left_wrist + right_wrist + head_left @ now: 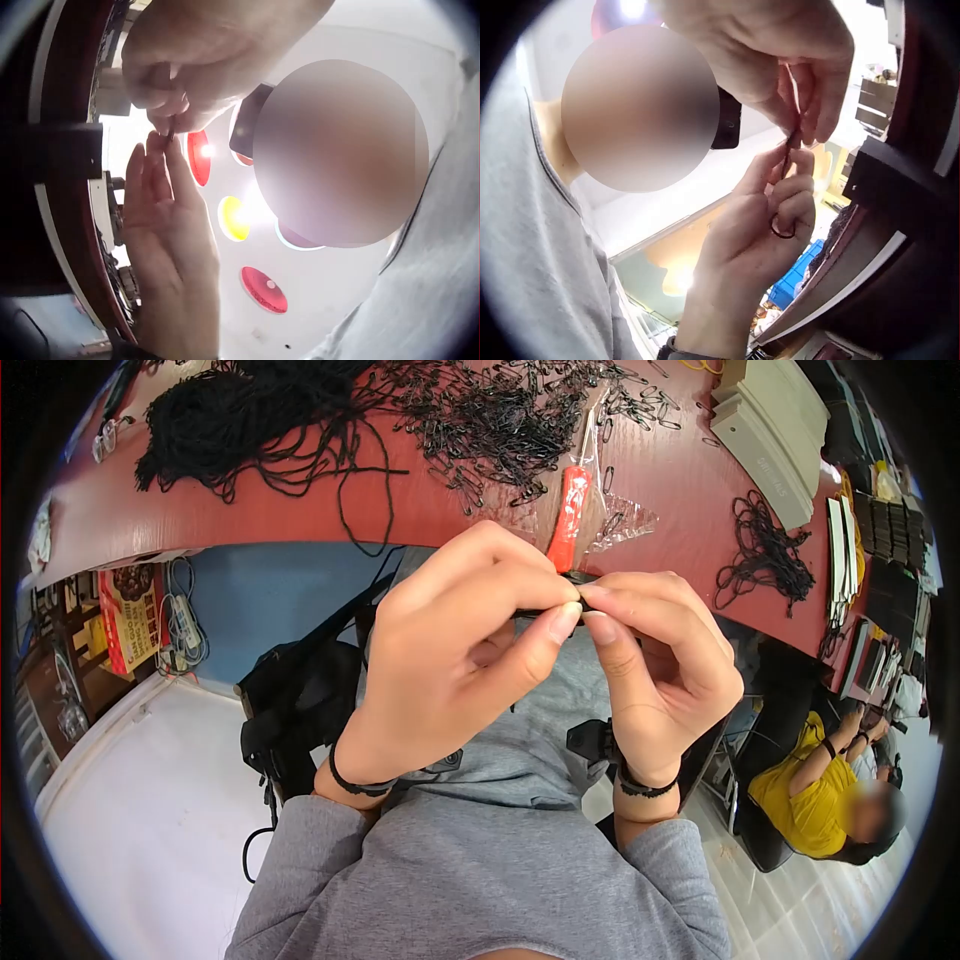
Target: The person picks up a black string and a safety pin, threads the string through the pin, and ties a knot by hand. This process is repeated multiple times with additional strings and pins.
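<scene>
My left hand [450, 640] and right hand [665, 660] meet in front of the table edge, thumb and forefinger tips together. Between them they pinch a thin black cord [786, 163], mostly hidden by the fingers in the head view. In the right wrist view, the cord runs from the right hand's fingertips down into the left hand, where a small dark loop [782, 233] shows by the curled fingers. Just beyond the fingertips lies a tool with an orange-red handle [569, 520] and a thin metal shaft, on a clear plastic bag [625, 520].
On the red table [480, 525] are a heap of black cords [250, 425], a pile of black safety pins [490, 430] and a smaller cord tangle [765, 555]. Pale boxes [770, 440] stand at right. A person in yellow [810, 790] sits at lower right.
</scene>
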The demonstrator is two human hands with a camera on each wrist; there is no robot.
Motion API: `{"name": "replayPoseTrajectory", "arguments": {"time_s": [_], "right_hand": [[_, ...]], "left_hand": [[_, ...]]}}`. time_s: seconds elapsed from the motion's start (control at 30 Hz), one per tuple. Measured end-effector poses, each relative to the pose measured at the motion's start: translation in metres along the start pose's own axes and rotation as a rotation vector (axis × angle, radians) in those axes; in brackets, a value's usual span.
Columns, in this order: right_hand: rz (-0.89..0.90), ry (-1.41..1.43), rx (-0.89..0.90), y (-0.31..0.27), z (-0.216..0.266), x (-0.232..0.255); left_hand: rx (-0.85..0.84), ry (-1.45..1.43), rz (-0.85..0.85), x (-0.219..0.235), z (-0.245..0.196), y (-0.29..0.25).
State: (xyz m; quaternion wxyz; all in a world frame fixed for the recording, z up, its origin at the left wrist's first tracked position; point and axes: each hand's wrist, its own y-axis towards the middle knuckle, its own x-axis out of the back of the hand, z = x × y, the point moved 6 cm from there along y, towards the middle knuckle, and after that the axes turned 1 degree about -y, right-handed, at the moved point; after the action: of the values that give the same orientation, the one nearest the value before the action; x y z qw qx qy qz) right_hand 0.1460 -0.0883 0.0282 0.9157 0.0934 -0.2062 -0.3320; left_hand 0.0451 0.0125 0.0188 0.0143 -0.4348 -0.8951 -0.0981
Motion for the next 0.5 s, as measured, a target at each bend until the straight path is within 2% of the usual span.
{"name": "replayPoseTrajectory", "arguments": {"time_s": [0.13, 0.2, 0.3, 0.37, 0.43, 0.5], "right_hand": [[-0.011, -0.072, 0.069, 0.0, 0.002, 0.0], [-0.038, -0.039, -0.033, 0.001, 0.001, 0.0], [-0.014, 0.043, -0.11, 0.0, -0.003, 0.0], [0.003, 0.049, -0.123, 0.001, -0.003, 0.0], [0.019, 0.054, -0.137, 0.0, -0.004, -0.001], [0.025, 0.135, -0.265, -0.002, -0.011, -0.003]], "left_hand": [[-0.05, 0.186, 0.035, -0.001, -0.005, 0.001], [-0.066, 0.237, 0.042, -0.001, -0.008, 0.001], [-0.002, 0.195, -0.032, 0.003, -0.005, 0.004], [-0.289, 0.169, -0.014, 0.0, -0.006, 0.002], [-0.292, 0.183, -0.021, -0.001, -0.009, 0.0], [-0.153, 0.243, -0.021, -0.002, -0.009, 0.0]]}}
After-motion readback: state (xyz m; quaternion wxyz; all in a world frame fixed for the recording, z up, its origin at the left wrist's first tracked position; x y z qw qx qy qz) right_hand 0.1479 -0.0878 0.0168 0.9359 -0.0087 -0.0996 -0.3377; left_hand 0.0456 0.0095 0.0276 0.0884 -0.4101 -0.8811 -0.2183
